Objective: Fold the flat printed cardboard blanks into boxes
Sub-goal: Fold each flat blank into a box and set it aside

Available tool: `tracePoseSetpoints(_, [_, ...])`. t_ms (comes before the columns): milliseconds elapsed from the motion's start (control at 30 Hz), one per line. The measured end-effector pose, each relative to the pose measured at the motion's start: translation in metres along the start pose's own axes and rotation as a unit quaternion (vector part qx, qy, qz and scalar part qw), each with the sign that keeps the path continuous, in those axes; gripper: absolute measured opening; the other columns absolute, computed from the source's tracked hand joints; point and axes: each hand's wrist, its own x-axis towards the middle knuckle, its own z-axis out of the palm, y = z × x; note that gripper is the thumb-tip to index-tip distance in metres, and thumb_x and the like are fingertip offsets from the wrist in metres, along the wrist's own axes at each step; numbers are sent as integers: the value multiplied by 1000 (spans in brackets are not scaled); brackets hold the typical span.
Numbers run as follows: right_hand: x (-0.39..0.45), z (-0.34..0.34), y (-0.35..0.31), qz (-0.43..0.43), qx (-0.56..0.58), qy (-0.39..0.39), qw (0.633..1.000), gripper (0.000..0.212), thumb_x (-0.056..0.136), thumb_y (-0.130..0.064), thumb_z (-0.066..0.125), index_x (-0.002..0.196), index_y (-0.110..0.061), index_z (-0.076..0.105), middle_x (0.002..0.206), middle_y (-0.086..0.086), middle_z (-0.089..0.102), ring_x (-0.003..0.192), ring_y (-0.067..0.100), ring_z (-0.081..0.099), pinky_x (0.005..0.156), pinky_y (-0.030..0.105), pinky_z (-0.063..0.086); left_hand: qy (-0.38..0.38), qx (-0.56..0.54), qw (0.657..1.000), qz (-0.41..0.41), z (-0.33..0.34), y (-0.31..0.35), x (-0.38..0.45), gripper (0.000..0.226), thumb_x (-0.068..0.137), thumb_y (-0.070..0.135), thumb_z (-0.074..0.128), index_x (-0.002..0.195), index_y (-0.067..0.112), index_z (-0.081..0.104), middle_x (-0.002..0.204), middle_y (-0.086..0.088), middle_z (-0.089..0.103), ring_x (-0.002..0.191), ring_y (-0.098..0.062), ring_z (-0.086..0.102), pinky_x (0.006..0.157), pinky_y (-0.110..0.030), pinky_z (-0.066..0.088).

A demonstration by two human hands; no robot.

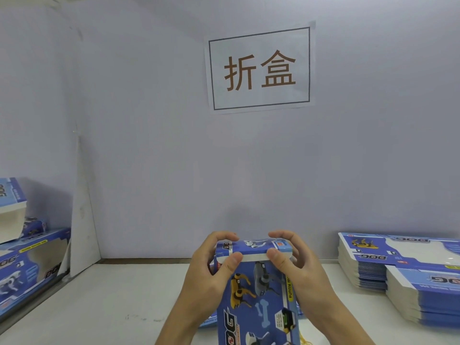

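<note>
The box [258, 295] stood on end on the white table [99, 307], straight below the wall sign [260, 68], with both hands at its top end flap [254, 247]. Largest around it, to the box's right, lay two stacks of flat blanks [398, 270], well apart from it; to its left, folded boxes [27, 265] were piled against the side wall.

The left hand [211, 272] had its fingers curled over the flap's far edge and its thumb pressed against the near lip. The right hand [296, 265] mirrored it, fingers hooked over the back and thumb on the front, so both hands pinched the flap down.

The main risk looked like uneven thumb pressure: the tuck tab could miss its slot and crease outside the wall, or the flap could buckle. Too hard a push on the unsupported upright box might also skew its panels or tip it sideways, since only the hands steadied it.
</note>
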Motion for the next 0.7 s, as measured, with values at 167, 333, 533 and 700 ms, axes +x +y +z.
tracePoseSetpoints(167, [-1,-4,4,12,15,-15,1000,43,71,-42,76,112,-45,63,123,5,68,104,25,71,80,48,61,4,-24,1000,-6,1,-2,1,42,80,35,65,120,26,55,106,17,70,105,-16,70,67,-27,61])
tracePoseSetpoints(333, [2,-7,10,22,-62,-2,998,95,60,-43,88,140,-52,38,135,-7,59,116,19,65,95,42,56,-4,-29,999,-46,9,-5,3,75,68,42,72,133,42,34,121,30,58,103,-11,71,76,-26,60])
tracePoseSetpoints(533, [9,-16,7,4,55,163,985,91,54,-51,82,136,-49,41,115,6,72,93,23,75,77,47,61,-75,-7,988,-136,5,-8,3,84,64,51,78,131,45,29,129,5,56,97,-13,73,77,-29,60])
tracePoseSetpoints(700, [10,-25,3,8,90,214,973,68,74,-51,72,135,-41,44,98,-2,76,78,16,75,64,42,59,-167,15,966,-195,-11,-10,-3,77,69,40,89,126,38,37,121,-7,66,101,-20,72,77,-28,59])
